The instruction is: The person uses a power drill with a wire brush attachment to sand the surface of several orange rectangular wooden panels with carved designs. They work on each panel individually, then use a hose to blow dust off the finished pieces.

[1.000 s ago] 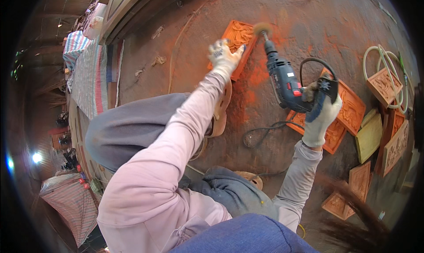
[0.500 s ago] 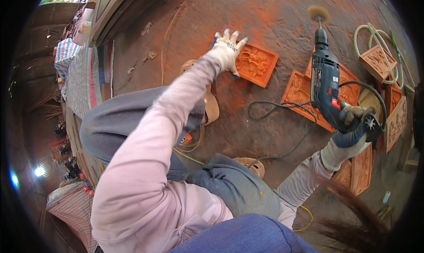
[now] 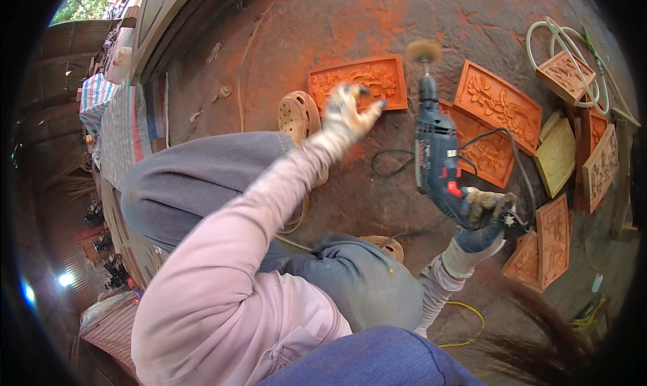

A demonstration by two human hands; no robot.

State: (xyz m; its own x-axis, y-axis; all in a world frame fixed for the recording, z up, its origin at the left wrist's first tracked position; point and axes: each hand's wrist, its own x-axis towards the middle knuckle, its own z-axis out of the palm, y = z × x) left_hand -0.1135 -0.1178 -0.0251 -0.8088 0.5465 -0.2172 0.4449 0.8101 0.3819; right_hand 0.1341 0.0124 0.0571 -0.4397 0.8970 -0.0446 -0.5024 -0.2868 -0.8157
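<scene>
My gloved right hand [image 3: 486, 217] is wrapped round the handle of a dark power drill [image 3: 437, 143], held upright in the view with a round tan brush [image 3: 424, 50] at its tip. The brush is just right of an orange carved wooden panel [image 3: 394, 66] lying on the floor. Over that panel's near edge is my gloved left hand [image 3: 350, 113], slightly blurred. Its thumb and fingers are apart and nothing shows in them. Two more orange carved panels, one [image 3: 502, 106] overlapping the other [image 3: 495, 158], lie right of the drill.
A black cord [image 3: 391, 164] loops behind the drill. Further right are a pale hose [image 3: 534, 42], a small carved panel [image 3: 565, 73], a yellowish board [image 3: 556, 157] and leaning carved panels [image 3: 554, 241]. Orange dust covers the floor. Tan clogs [image 3: 298, 113] are on my feet.
The panel by my left hand has shifted left and turned, and more of it shows. The left hand has come nearer to me. My right hand has carried the drill left, uncovering the panels behind.
</scene>
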